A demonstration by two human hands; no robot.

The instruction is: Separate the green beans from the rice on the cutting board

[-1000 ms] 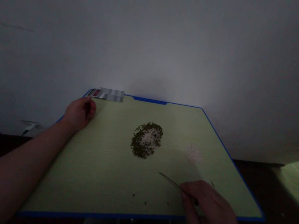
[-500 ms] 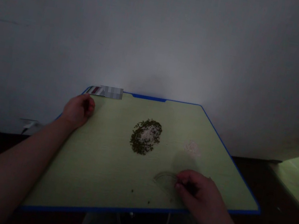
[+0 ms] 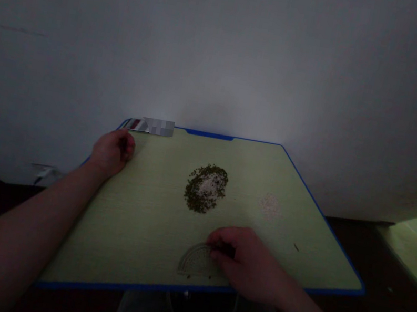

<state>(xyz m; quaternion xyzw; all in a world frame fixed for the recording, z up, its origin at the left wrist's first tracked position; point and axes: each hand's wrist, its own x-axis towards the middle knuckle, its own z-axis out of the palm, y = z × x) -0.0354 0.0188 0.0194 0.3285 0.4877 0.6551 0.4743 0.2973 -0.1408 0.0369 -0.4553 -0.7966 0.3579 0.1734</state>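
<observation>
My right hand (image 3: 242, 255) pinches a clear plastic protractor (image 3: 193, 260) by its right part, low over the tabletop near the front edge. A few small dark grains (image 3: 189, 277) lie by the protractor's straight side. My left hand (image 3: 113, 151) rests on the table's left side with fingers curled closed, and nothing shows in it. In the middle of the table is a pile of green bean-like grains (image 3: 194, 196) mixed with whitish rice-like grains (image 3: 209, 185). A smaller patch of whitish grains (image 3: 270, 206) lies to the right.
The pale table (image 3: 142, 219) has a blue rim and stands against a grey wall (image 3: 226, 47). A flat printed item (image 3: 137, 124), partly blurred out, lies at the back left corner. A thin dark sliver (image 3: 296, 247) lies at right. A dark round container (image 3: 201, 309) sits below the front edge.
My right hand has moved left with the protractor, bringing it to the small dark grains by the front edge. The dark sliver at right has come into view. My left hand stays put.
</observation>
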